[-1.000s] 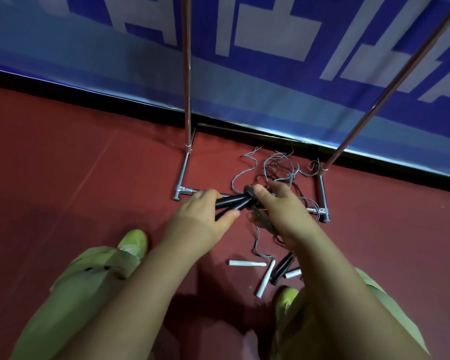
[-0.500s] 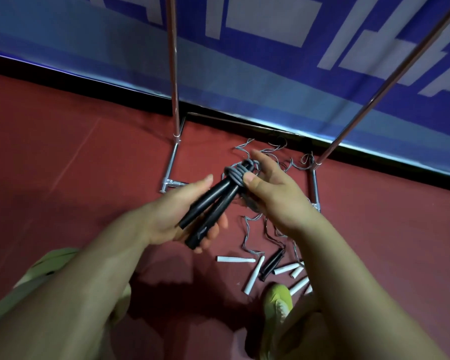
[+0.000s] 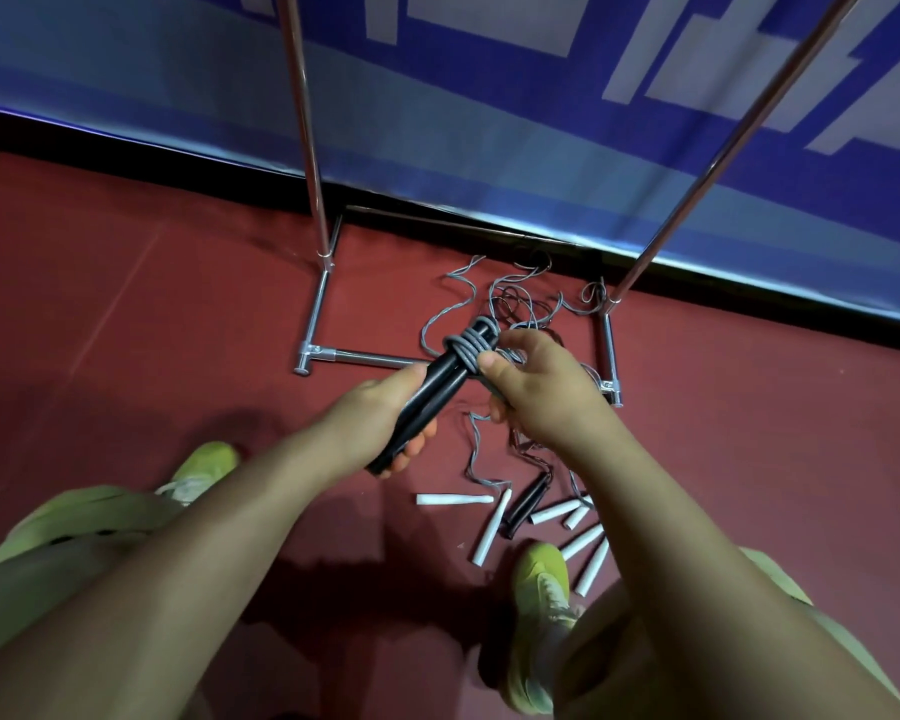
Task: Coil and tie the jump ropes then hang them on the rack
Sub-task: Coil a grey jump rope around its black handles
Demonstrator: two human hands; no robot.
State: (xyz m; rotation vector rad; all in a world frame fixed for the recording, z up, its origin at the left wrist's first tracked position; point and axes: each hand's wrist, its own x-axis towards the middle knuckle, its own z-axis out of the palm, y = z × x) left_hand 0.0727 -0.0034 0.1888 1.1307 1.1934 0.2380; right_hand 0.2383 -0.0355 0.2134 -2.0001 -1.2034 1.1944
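The metal rack (image 3: pixel 611 356) is standing at the far side of the red floor (image 3: pixel 152 330), loose ropes (image 3: pixel 515 298) and white handles (image 3: pixel 453 498) lying inside and near it. Since a second ago, the paired black handles (image 3: pixel 427 397) are lifting clear, left hand (image 3: pixel 380 423) clenching them while right hand (image 3: pixel 536 387) is pinching the grey cord (image 3: pixel 468 348), now wrapped several turns; tying looks nearly finished.

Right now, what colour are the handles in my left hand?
Black handles, wrapped in grey cord; the head view shows them best.

A sports hall: red court flooring (image 3: pixel 126 304), a blue-and-white banner (image 3: pixel 489 122) along its edge, jump-rope handles (image 3: pixel 541 517) scattered about.
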